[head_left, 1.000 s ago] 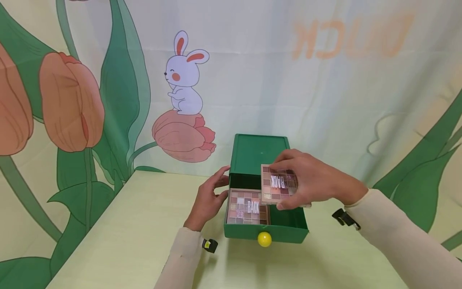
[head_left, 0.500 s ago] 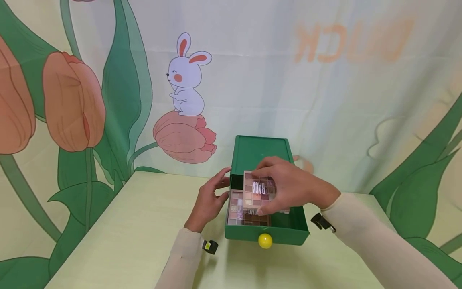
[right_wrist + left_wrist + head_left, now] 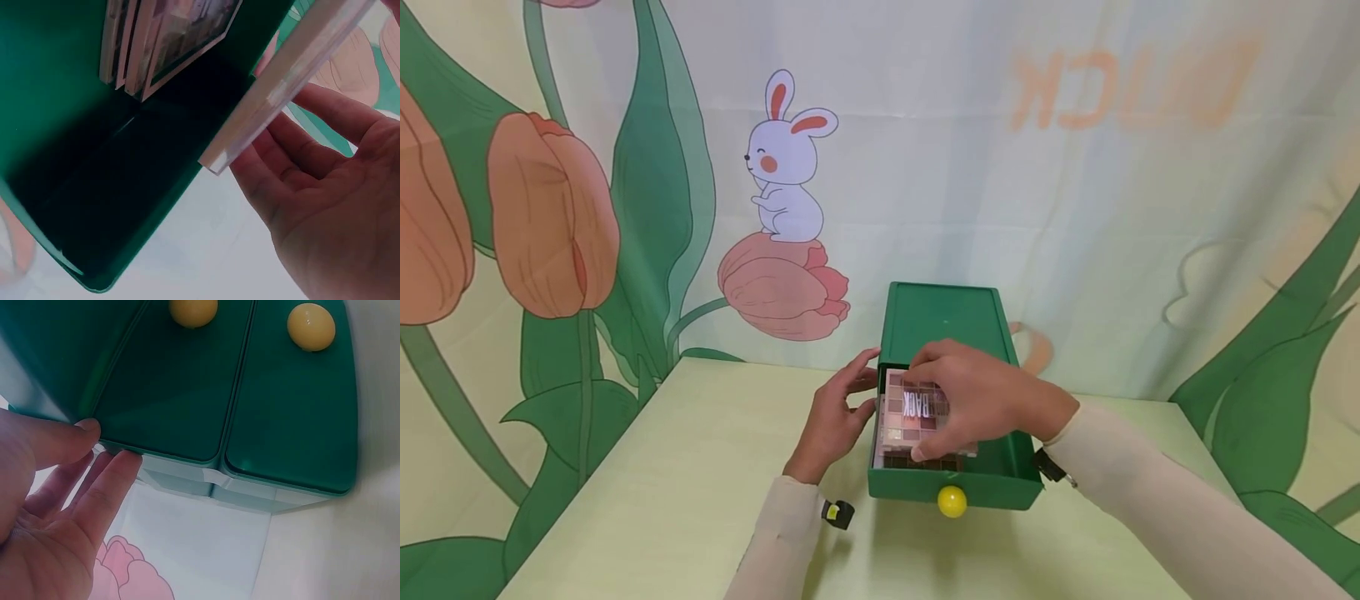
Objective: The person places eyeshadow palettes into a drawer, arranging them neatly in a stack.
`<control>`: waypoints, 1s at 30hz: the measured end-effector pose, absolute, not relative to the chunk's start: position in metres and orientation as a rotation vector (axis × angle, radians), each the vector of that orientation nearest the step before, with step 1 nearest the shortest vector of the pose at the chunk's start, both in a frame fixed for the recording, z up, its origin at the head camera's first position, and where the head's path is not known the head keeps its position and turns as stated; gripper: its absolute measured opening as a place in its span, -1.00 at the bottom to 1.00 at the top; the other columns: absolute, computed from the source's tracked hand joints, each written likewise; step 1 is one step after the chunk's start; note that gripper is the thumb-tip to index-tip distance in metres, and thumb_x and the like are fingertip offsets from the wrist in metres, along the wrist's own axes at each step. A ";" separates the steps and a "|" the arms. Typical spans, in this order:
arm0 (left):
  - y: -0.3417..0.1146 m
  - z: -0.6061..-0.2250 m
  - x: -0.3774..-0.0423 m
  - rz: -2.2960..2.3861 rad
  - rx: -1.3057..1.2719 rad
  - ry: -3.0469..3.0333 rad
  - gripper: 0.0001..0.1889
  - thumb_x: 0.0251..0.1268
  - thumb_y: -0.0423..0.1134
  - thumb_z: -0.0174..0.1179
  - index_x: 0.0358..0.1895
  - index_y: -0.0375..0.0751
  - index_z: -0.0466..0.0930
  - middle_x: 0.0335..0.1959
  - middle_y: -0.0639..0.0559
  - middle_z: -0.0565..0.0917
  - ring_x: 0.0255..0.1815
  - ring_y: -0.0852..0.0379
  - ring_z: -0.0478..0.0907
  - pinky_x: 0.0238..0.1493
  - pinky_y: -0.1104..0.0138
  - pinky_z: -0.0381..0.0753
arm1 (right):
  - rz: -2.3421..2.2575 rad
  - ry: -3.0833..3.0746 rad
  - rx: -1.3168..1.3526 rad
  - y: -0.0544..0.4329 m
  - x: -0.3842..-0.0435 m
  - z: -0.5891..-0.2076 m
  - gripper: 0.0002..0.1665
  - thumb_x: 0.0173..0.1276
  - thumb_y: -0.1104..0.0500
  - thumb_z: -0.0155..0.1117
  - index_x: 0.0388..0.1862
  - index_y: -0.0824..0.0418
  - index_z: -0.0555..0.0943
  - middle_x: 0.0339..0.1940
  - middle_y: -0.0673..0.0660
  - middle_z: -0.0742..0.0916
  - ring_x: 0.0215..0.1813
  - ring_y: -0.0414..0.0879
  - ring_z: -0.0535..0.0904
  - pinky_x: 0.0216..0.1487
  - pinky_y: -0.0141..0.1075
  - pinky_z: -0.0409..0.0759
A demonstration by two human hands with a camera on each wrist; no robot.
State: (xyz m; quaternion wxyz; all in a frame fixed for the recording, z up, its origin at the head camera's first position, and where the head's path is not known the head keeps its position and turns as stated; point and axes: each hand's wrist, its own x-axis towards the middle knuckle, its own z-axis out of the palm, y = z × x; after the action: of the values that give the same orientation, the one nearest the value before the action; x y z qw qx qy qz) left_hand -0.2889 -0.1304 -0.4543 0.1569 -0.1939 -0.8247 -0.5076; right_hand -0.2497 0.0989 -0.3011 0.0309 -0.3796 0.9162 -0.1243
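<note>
My right hand [image 3: 981, 396] grips a pink-edged eyeshadow palette [image 3: 901, 423] by its sides, over the left part of the pulled-out green drawer [image 3: 917, 483]. The right wrist view shows this palette [image 3: 269, 94] raised clear of a stack of similar palettes [image 3: 184, 53] inside the drawer. Most of that stack is hidden under the held one in the head view. At the cabinet's left side, my left hand [image 3: 829, 425] rests its fingertips against the edge; its thumb [image 3: 89, 428] lies by the corner beneath the open drawer.
The green cabinet [image 3: 940, 321] stands on a pale table [image 3: 700, 467], near a printed curtain [image 3: 925, 167] with tulips and a rabbit. A yellow knob [image 3: 952, 502] sticks out in front. Two closed drawers with yellow knobs [image 3: 311, 327] show in the left wrist view.
My right hand has carried the palette leftward and down, from above the middle of the drawer to over the stack at its left. The left hand has stayed put.
</note>
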 end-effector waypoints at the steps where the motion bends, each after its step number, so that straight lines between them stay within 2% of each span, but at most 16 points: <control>1: -0.131 -0.454 -0.289 -1.453 -0.555 -2.361 -0.11 0.42 -0.51 0.31 0.60 0.48 0.27 0.23 -0.02 0.71 0.32 -0.09 0.70 0.14 0.00 0.80 | -0.371 2.817 -1.165 0.097 -0.249 -0.301 0.02 0.03 -0.39 0.60 0.40 0.10 0.64 0.35 0.05 0.62 0.29 -0.08 0.48 0.12 -0.23 0.73; 15: -0.132 -0.456 -0.288 -1.452 -0.574 -2.344 -0.11 0.42 -0.52 0.31 0.59 0.48 0.29 0.22 -0.02 0.72 0.30 -0.09 0.71 0.10 -0.01 0.82 | -0.226 2.793 -1.195 0.088 -0.249 -0.308 -0.06 0.06 -0.39 0.58 0.33 0.09 0.67 0.28 0.05 0.65 0.23 -0.10 0.48 0.07 -0.25 0.73; 30: -0.131 -0.454 -0.289 -1.459 -0.595 -2.334 -0.12 0.42 -0.51 0.31 0.61 0.44 0.28 0.25 -0.02 0.70 0.33 -0.09 0.69 0.09 0.04 0.82 | -0.113 2.748 -1.176 0.078 -0.251 -0.315 -0.14 0.10 -0.30 0.60 0.30 0.10 0.67 0.21 0.04 0.67 0.16 -0.13 0.50 0.02 -0.30 0.74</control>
State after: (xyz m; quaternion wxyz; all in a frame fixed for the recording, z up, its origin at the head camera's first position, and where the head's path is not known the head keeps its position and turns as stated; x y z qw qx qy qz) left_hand -0.2890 -0.1306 -0.4543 0.1622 -0.2085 -0.8178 -0.5114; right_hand -0.2511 0.0784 -0.3152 0.0750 -0.3919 0.9162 -0.0376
